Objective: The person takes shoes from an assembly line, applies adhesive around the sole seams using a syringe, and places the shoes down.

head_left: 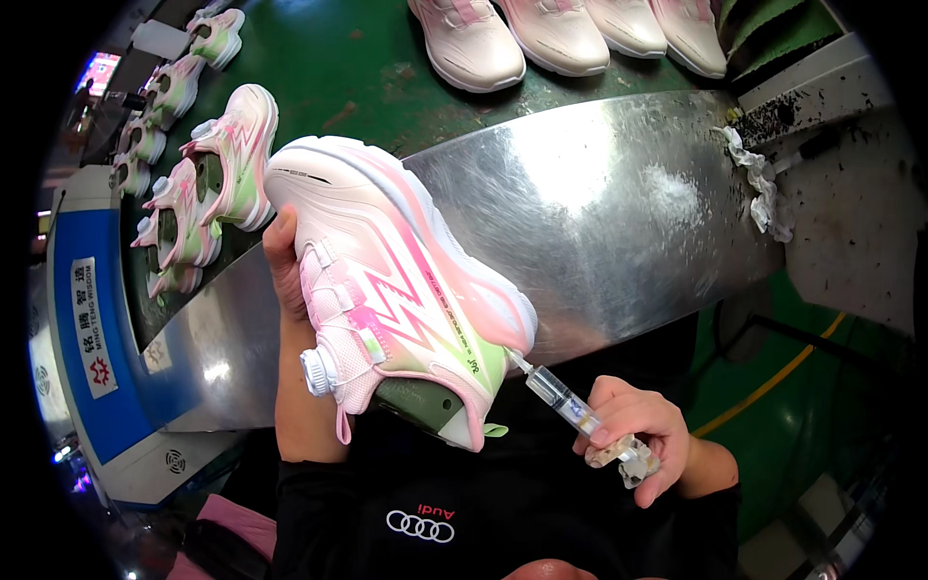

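Note:
A pink, cream and green sneaker (pixel 387 271) is held up in the middle, toe to the upper left and heel to the lower right. My left hand (pixel 284 253) grips it from the far side near the toe; most of its fingers are hidden behind the shoe. A dark green insert (pixel 418 406) shows in the shoe's opening. My right hand (pixel 638 425) is closed around a clear syringe (pixel 563 399) and some crumpled whitish material (pixel 633 462). The syringe tip meets the shoe's heel, where the green upper joins the pale sole.
Under the shoe lies a scratched metal work surface (pixel 599 242). Several sneakers (pixel 570 39) stand on the green belt (pixel 338 77) beyond, and more sneakers (pixel 242 155) line its left side. Crumpled white tissue (pixel 759 184) lies at the right edge. A blue and white machine panel (pixel 97 329) stands left.

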Demonstrator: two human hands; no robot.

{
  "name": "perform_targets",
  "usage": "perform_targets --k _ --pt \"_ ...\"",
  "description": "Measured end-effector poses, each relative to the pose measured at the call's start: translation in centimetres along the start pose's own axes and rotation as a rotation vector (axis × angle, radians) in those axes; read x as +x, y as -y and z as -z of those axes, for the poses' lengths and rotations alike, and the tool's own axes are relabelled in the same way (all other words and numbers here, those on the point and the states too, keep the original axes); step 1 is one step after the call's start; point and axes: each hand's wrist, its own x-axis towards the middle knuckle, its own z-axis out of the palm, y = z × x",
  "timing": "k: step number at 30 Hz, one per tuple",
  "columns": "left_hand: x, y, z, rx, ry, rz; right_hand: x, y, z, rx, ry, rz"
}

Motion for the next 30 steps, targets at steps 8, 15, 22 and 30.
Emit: perform_targets --k 8,15,22,30 --pt "0.1 0.0 0.3 -0.013 -0.037 -0.032 0.1 -0.7 0.2 -0.053 0.04 0.037" --pt "0.3 -0.2 0.2 0.078 -0.081 -0.035 -0.3 -1.0 0.4 -0.082 0.018 0.05" --pt "-2.9 -3.1 3.4 0.25 -0.264 0.126 0.0 -1.6 0.8 -0.12 0.025 0.061" --pt "-8.4 -4.2 3.4 0.636 -0.316 0.044 1.3 -2.2 0.2 -0.183 0.022 0.064"
